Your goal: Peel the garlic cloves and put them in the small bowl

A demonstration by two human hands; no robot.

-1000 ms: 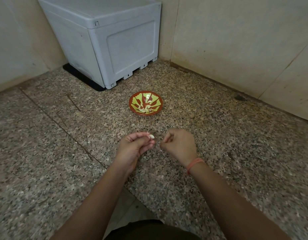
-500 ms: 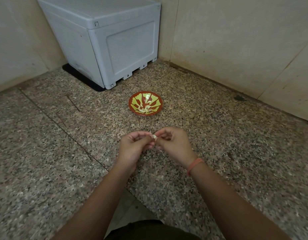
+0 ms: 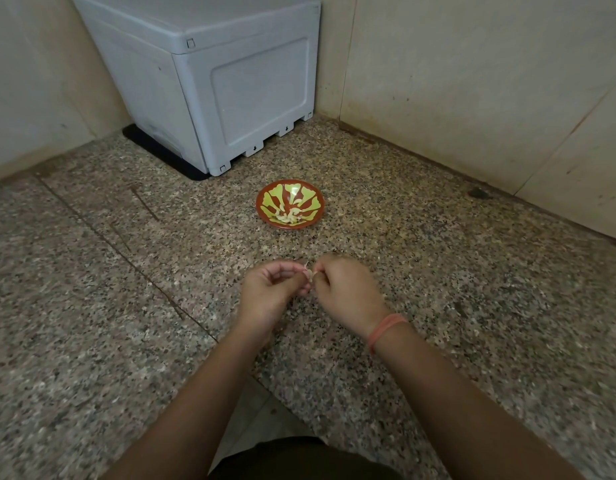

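Speckled stone floor (image 3: 91, 341) everywhere, brown and grey with little black dots, and pale walls (image 3: 472, 81) far behind the small bowl (image 3: 315, 199).

Closest of all, well on the near side of the bowl: a bit of dark cloth (image 3: 299, 459) at the bottom edge, and just past it a patch of pale smooth tile (image 3: 251, 420). Two bare arms (image 3: 213, 393) reaching from there toward the bowl. A pink-orange band (image 3: 386, 329) round the right wrist.

Next, near the bowl on its near side but not touching it: both hands close together, held over the floor. Fingers of the left hand (image 3: 268, 292) curled in, thumb and fingertips pinching one garlic clove (image 3: 309, 273). Fingers of the right hand (image 3: 348, 289) curled too, pinching the same clove from the other side. Clove small and whitish, mostly hidden between the two hands, with a thin wisp of skin (image 3: 305, 264) poking up from it. Hard to tell: peeled or not.

Then the small bowl itself, sitting flat on the floor, red-brown with yellow-green leaf shapes inside. A little heap of pale peeled cloves (image 3: 289, 216) lying in the bottom of it.

Behind the bowl and a bit to the left: a big grey plastic box (image 3: 237, 91), standing in the corner on a black mat (image 3: 154, 147). Off to the right of the bowl, close to the wall: one small dark spot (image 3: 478, 192) on the floor.
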